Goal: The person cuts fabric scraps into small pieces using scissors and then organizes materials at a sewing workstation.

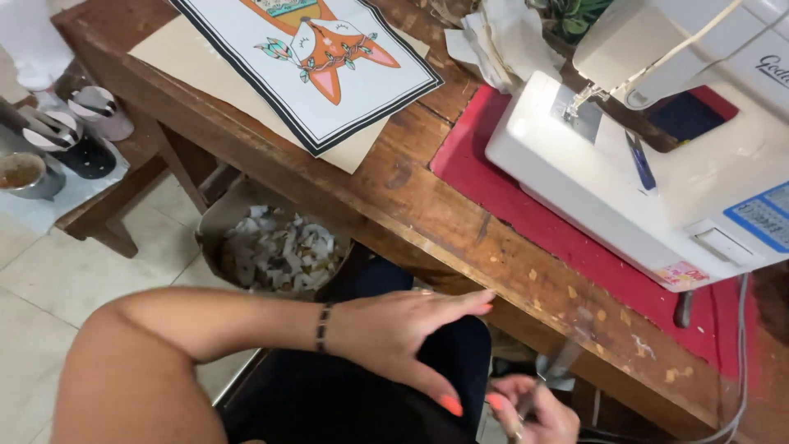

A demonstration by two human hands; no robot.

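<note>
Right hand fingers: curled around a slim grey metal tool, blurred, kind not discernible; the right hand sits low in view, below the counter edge
Left hand fingers: extended and held close together, thumb apart and pointing down, gripping nothing; nails orange
Left hand: flat over the lap, just beside the right hand, not touching the tool; dark beaded bracelet on the wrist
Tool position: tilted, upper end against the front edge of the counter, lower end in the right hand
Counter: worn brown wood, paint-flecked near the edge
Red mat: lies on the counter under the white sewing machine
Fox print panel: white fabric with black border, on tan paper, well apart from both hands
Scrap bin: on the floor under the counter, filled with pale cuttings
Side table cups: far left, well apart
</note>
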